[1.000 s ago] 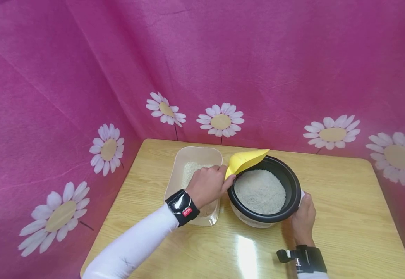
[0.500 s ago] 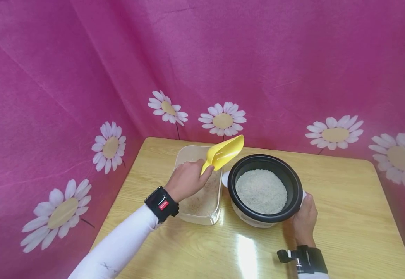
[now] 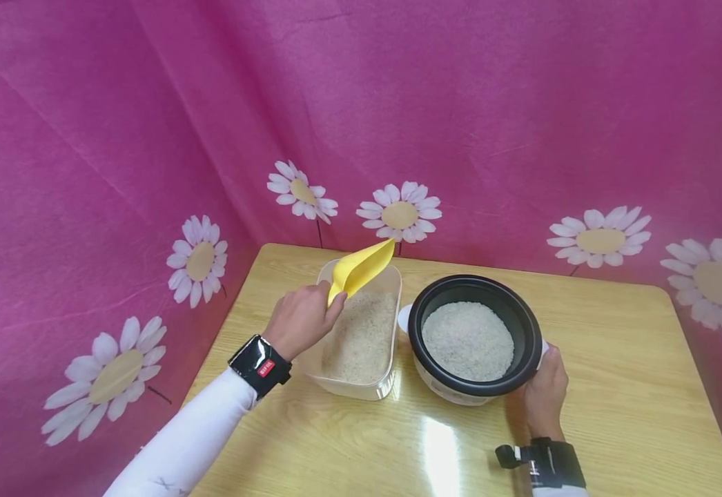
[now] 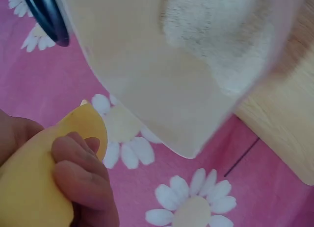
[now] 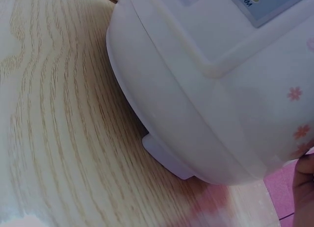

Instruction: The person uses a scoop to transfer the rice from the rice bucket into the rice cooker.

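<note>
My left hand [image 3: 301, 319] grips the handle of a yellow scoop [image 3: 361, 268], held over the far left part of a clear plastic container [image 3: 361, 392] with a layer of rice [image 3: 364, 338] inside. In the left wrist view the fingers [image 4: 83, 173] curl round the yellow scoop [image 4: 29, 188]. To the right of the container stands a white rice cooker [image 5: 211, 114] with a black inner pot [image 3: 415, 348], and a mound of rice [image 3: 468, 342] lies in it. My right hand [image 3: 545, 393] holds the cooker's right side handle; its fingers are mostly hidden.
Both vessels stand on a light wooden table [image 3: 616, 359], close beside each other. A pink cloth [image 3: 491, 124] with large white daisies hangs behind and to the left of it. The cooker's left handle [image 3: 404, 318] points toward the container.
My left hand has carried the scoop leftward from above the cooker's near-left rim to over the plastic container, turning it on the way. The right hand stays on the cooker.
</note>
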Tool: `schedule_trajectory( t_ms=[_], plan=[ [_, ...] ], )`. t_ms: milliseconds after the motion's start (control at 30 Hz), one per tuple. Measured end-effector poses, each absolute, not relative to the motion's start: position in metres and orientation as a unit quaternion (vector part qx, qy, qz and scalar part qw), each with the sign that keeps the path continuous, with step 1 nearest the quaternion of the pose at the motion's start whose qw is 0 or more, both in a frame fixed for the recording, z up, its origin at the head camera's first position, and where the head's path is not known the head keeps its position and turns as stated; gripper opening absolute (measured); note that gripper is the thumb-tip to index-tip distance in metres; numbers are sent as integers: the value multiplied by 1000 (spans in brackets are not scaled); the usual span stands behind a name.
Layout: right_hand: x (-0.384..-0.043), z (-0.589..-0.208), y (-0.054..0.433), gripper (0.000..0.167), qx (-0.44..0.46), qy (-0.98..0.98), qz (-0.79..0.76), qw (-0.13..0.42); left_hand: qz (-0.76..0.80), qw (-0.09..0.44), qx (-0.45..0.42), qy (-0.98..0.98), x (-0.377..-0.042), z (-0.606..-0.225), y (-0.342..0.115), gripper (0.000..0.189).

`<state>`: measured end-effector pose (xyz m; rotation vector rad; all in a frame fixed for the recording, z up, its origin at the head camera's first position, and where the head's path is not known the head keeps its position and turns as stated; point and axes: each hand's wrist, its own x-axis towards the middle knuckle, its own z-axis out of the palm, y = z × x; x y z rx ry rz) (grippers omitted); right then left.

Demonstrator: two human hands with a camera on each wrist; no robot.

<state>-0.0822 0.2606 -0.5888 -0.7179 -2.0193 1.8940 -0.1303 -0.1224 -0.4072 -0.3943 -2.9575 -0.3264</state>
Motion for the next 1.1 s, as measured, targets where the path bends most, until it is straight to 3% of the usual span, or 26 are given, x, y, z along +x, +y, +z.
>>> schedule_trajectory(
  t_ms=[700, 933, 1100],
  plan=[
    [-83, -593, 267, 41, -232, -721, 640, 130, 103, 117, -182, -971, -131, -430, -129, 38],
    [-82, -591, 266, 43, -230, -718, 642, 138, 200, 177, -224, -937, -139, -439, -119, 17],
    [-82, -590, 265, 44, -230, -717, 643, 140, 266, 154, -213, -928, -143, -445, -111, 21]
  ],
)
